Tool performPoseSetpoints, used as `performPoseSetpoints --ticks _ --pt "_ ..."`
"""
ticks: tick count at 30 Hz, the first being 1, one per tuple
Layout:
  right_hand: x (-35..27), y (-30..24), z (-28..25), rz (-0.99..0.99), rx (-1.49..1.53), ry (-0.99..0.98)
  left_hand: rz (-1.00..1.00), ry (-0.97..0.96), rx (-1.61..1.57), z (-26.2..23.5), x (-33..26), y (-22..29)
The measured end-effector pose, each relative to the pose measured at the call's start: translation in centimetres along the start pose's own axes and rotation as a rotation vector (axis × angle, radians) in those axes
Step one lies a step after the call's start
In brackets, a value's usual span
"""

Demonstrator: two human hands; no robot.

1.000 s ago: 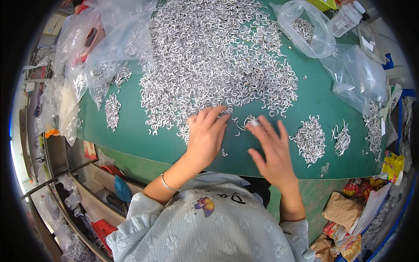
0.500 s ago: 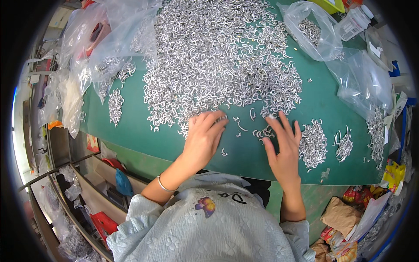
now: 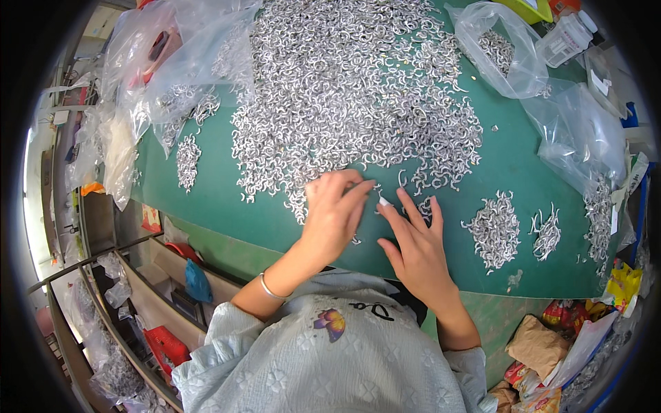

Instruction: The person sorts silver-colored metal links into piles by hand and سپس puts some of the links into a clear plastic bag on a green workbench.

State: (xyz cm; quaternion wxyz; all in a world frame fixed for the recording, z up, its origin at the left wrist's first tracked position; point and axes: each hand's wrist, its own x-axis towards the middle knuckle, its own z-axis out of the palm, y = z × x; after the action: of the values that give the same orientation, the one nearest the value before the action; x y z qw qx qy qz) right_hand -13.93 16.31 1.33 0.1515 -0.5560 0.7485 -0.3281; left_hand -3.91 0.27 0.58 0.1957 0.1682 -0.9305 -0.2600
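Note:
A broad heap of small curved silvery pieces [image 3: 344,96] covers much of the green tabletop [image 3: 227,213]. At its near edge my left hand [image 3: 332,213] is closed, fingers bent and slightly blurred; whatever lies between its fingertips is hidden. My right hand [image 3: 418,248] is open close beside it, fingers apart, with a white tip on the index finger. That tip reaches toward a few loose pieces between the hands. A little cluster of pieces [image 3: 426,208] shows partly behind the right fingers. Right of this hand lies a larger separate pile [image 3: 494,230].
Slimmer piles lie at the right [image 3: 546,234] and left [image 3: 188,163]. Clear plastic bags [image 3: 575,131] rest along the right side, and more bags [image 3: 124,138] hang at the left. A white bottle [image 3: 566,39] stands far right. Open drawers [image 3: 165,275] sit below the table's left edge.
My right hand has moved left, away from the larger pile and closer to my left hand. My left hand has shifted slightly right, its fingertips reaching toward the loose pieces.

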Motion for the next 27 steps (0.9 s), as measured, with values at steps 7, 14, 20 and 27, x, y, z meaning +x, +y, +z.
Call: performPoseSetpoints --ticks 7,14,20,27 --pt "-0.2 1.0 -0.3 0.072 -0.045 0.209 -0.001 -0.034 0.065 0.0 -0.3 -0.6" --pt "-0.8 0.7 -0.3 0.096 -0.136 0.174 0.004 -0.055 -0.054 -0.9 -3.2 0.3" --pt "-0.4 2.7 -0.3 0.279 -0.219 0.360 0.002 -0.102 -0.216 -0.6 -4.6 0.7" --pt "-0.6 -0.3 1.4 0.133 -0.107 0.086 0.091 -0.144 -0.212 -1.2 -5.9 0.2"
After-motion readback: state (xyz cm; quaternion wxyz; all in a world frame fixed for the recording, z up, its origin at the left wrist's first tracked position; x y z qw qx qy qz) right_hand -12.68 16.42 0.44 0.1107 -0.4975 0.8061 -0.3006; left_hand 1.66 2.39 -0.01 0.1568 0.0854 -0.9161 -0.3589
